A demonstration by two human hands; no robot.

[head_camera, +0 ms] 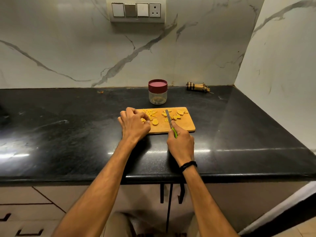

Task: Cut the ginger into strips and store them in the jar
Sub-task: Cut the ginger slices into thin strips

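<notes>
My left hand (pixel 134 124) sits over the left end of the cutting board (pixel 185 126), fingers curled and pinching a ginger slice (pixel 143 119) down against the wood. My right hand (pixel 181 142) hangs just off the board's near edge, closed round the green handle of the knife (pixel 168 117). My forefinger lies along the spine, and the blade reaches over the middle of the board toward its far edge. I cannot tell whether the edge touches the wood.

The cut strips (pixel 151 113) are heaped at the board's far left, just beyond my left fingertips. The uncut slices (pixel 179 112) are scattered over the far right of the board, and 1 loose round (pixel 155 121) lies just right of my left hand. The jar (pixel 157 95) stands upright past the board's far edge, apart from it, with its red lid on.

As I judge it, I am partway through the slicing. To do it well, I should bring the blade left to the pinched slice and keep that slice flat. My fingertips should tuck back so the knuckles guide the steel — a round this small leaves little room. The cuts should be narrow, even and parallel, with the tip kept low. Stacking 2 or 3 rounds would likely go faster, though they may slide — so light pressure. The lid must come off before anything goes in.
</notes>
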